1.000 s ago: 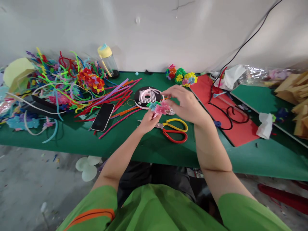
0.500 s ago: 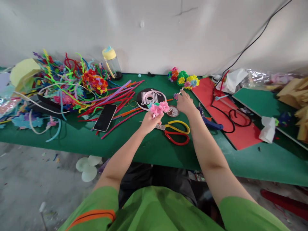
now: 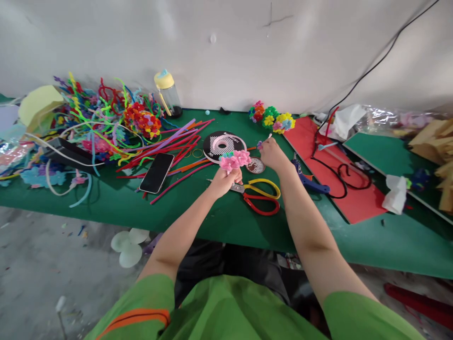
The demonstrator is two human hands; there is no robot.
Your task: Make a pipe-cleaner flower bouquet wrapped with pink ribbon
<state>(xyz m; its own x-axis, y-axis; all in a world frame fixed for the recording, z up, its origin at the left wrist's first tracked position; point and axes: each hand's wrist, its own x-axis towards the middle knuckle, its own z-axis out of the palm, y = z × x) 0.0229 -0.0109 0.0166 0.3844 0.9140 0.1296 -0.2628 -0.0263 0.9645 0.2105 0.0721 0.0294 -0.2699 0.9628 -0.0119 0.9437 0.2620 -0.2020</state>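
One green surface (image 3: 371, 245) spans the frame, spread with fuzzy craft stock, the work apparently partway along. A heap (image 3: 106, 111) of bristly, curling strands in mixed colours fills the upper left. Flat and smooth-faced, a red board (image 3: 357, 198) lies at right. Left of centre, slim stems (image 3: 173, 138) in red, orange and purple remain straight, seemingly unworked. Scissors (image 3: 243, 189) with steel blades and smooth yellow and red handles rest just below centre, blades partly hidden by the left hand (image 3: 225, 182). Rounded, multicoloured bunches (image 3: 270, 117) at upper centre look complete. Below them sits a round, flat black-and-white reel (image 3: 214, 147).

At mid-frame, the left grip pinches the base of a cluster (image 3: 235, 160), its plush pink flowers already formed, with teal showing behind; whether it is finished cannot be told. The right hand (image 3: 272, 156) reaches right of centre, fingers drawn in above a round patterned disc (image 3: 255, 165). A white tip and a tiny purple flower (image 3: 260, 145) show beside that grip; what it holds, if anything, is unclear.
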